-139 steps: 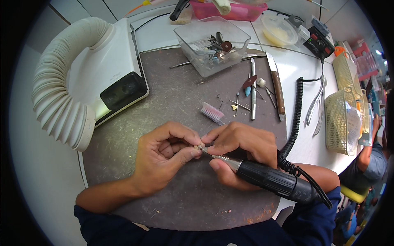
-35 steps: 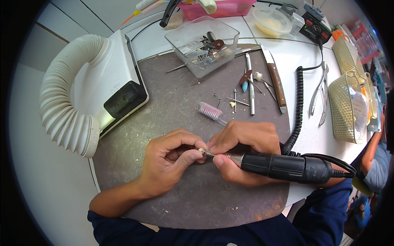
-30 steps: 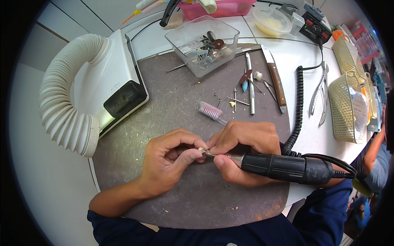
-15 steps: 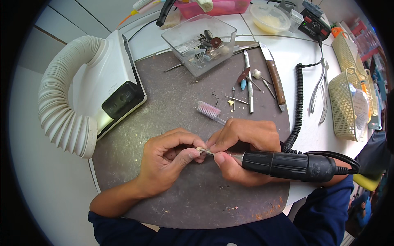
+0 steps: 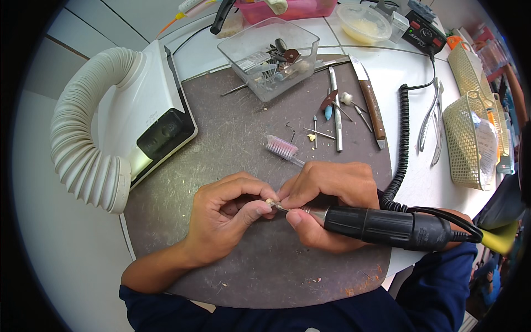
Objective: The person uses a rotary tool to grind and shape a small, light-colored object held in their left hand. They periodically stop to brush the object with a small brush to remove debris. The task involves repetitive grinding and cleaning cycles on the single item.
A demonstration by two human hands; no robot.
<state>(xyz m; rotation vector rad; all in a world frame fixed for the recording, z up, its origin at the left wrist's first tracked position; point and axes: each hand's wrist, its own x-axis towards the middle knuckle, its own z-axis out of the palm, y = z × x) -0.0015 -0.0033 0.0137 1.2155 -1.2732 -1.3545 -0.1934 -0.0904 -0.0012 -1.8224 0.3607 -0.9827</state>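
Between the thumb and fingers of my left hand (image 5: 227, 216) is a small cream-coloured piece (image 5: 269, 202), mostly covered by the fingertips. My right hand (image 5: 332, 188) grips a black rotary handpiece (image 5: 387, 227) like a pen. Its thin metal tip meets or nearly meets the piece; exact contact is too small to tell. Both hands' fingertips come close together over the grey-brown work mat (image 5: 265, 265). A toothbrush with pink bristles (image 5: 281, 147) lies just beyond them, its handle running under my right hand.
A white suction box (image 5: 149, 83) with a ribbed hose (image 5: 72, 127) stands left. Beyond the hands lie a wooden-handled knife (image 5: 371, 105), small burs and a clear bin (image 5: 265, 91) of tools. To the right are a coiled cord (image 5: 402, 138), pliers (image 5: 430, 122) and woven baskets (image 5: 462, 138).
The handpiece has shifted very slightly left, its rear end a little lower. Both hands keep nearly the same place and grip. Something yellow at the far right has moved upward.
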